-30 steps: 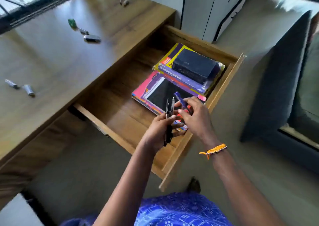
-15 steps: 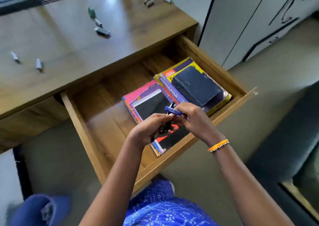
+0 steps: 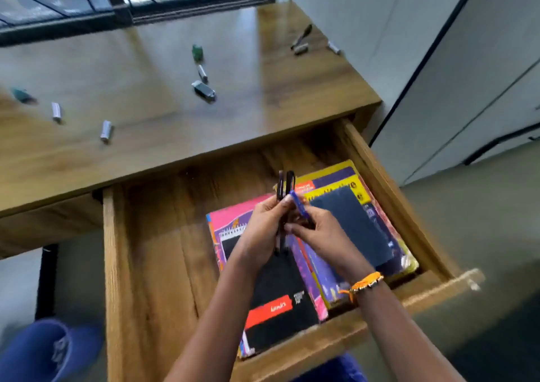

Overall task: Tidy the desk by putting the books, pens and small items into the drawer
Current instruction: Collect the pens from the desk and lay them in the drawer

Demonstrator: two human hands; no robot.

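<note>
Pens (image 3: 285,194): we hold two black ones upright in our left hand (image 3: 261,232), above the books (image 3: 355,227).
Blue pen (image 3: 299,206): our right hand (image 3: 318,235) pinches it beside them.
Next: we bunch them, then lay them flat in the drawer (image 3: 152,265).

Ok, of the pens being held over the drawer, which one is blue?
The blue pen is the one pinched by the right hand; the left hand grips the two black pens, held upright beside it.

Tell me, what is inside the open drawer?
The drawer holds colourful books, a dark blue one topmost at the right. Hands and pens cover part of them; anything beneath is hidden.
</note>
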